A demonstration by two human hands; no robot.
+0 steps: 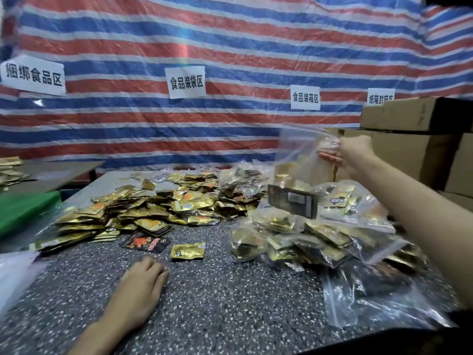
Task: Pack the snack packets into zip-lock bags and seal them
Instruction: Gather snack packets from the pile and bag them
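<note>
Over the filled-bag pile (320, 234): your right hand (350, 152) touched a blurred zip-lock bag (299, 160), grip unreadable | your left hand (140, 285) lay flat, fingers relaxed, on bench (230, 303).

Single head-worn wide-angle view. Looks forward and down from the near edge of the speckled table (230, 303), facing the striped tarp wall (179, 34) past the far edge. Close in: left hand (143, 283) low in frame, right hand (354, 152) raised at the right side. Straight lines bowed near frame borders.
</note>
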